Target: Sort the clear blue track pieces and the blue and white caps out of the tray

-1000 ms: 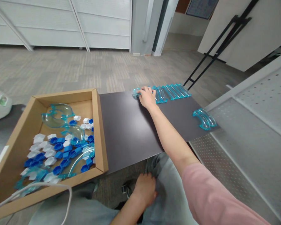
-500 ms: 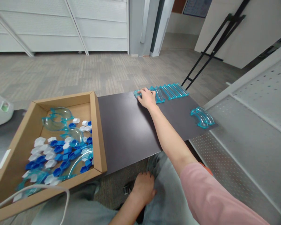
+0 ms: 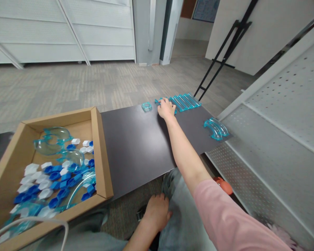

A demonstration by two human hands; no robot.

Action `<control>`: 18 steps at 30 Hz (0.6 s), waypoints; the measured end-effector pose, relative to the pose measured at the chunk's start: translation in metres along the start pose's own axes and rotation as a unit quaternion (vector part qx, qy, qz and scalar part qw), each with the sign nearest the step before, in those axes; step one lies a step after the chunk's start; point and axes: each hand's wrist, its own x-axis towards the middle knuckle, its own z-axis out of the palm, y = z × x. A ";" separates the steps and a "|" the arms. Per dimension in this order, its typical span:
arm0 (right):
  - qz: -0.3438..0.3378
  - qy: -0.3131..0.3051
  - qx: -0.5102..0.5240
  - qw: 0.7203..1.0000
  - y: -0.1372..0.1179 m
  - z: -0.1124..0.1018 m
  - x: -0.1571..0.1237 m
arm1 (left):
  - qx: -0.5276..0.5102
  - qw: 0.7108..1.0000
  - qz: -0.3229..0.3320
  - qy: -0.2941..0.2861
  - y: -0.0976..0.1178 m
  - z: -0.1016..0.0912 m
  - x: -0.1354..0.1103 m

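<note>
My right hand (image 3: pixel 166 108) reaches across the dark table (image 3: pixel 136 143) to its far edge, fingers bent down onto the left end of a row of clear blue track pieces (image 3: pixel 184 101). Whether it grips one is hidden. A small square blue piece (image 3: pixel 147 106) lies free just left of the hand. Two curved blue track pieces (image 3: pixel 216 128) sit at the table's right edge. My left hand (image 3: pixel 157 211) rests on my lap below the table, fingers curled loosely, holding nothing I can see.
A cardboard box (image 3: pixel 101 153) on the left holds several blue and white hexagon pieces (image 3: pixel 52 174) and clear blue bowls and curves (image 3: pixel 52 139). White perforated panels (image 3: pixel 272 139) stand to the right. A black easel leg (image 3: pixel 219 55) stands beyond the table. A white cable (image 3: pixel 28 223) crosses the box front.
My right hand has slid right off the small square piece, which now lies uncovered, and onto the row of straight tracks. The left hand has stayed on my lap.
</note>
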 end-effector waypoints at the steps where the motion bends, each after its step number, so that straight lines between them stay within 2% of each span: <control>1: -0.002 -0.003 0.004 1.000 0.000 0.000 0.000 | 0.000 1.000 -0.001 0.001 0.000 0.000 0.000; 12: -0.002 -0.014 0.003 1.000 0.000 0.005 0.003 | 0.000 1.000 -0.004 -0.002 -0.003 0.003 0.002; 15: -0.006 0.000 -0.003 1.000 -0.001 0.005 0.002 | -0.006 1.000 -0.002 0.002 -0.003 0.004 0.003; 18: -0.049 0.033 -0.003 0.998 -0.008 0.003 -0.003 | -0.014 1.000 -0.004 0.007 -0.003 0.003 0.003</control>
